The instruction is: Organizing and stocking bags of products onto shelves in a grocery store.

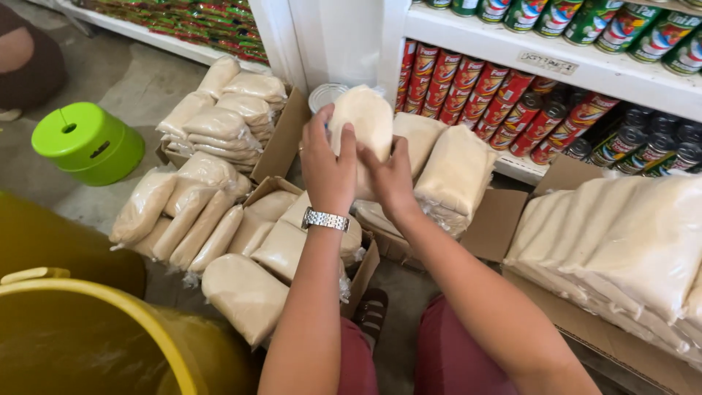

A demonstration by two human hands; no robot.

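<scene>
Held upright near the middle of the view: a clear plastic pouch of pale beige powder (pixel 365 121), long axis running from 12 to 6 o'clock, clamped between both hands. Left hand (pixel 327 164) wrapped on the pouch's left edge, thumb across the front, a silver metal wristwatch (pixel 325 219) just below. Right hand (pixel 391 179) gripping the lower right corner at about 5 o'clock from the pouch's middle; fingers behind the bag, so probably pinching, though hard to tell. Both hands equally near, the pouch rising toward 12 o'clock from the grip.

Directly behind, at 3 o'clock, more such pouches standing in an open brown cardboard box (pixel 490 227). At 9 o'clock, further pouches lying flat on the grey concrete floor (pixel 139 80). At 1 o'clock, a white shelf (pixel 585 69) with rows of red tins. At 10 o'clock, a lime-green plastic stool (pixel 88 143); at 7 o'clock, a yellow plastic tub (pixel 110 322).
</scene>
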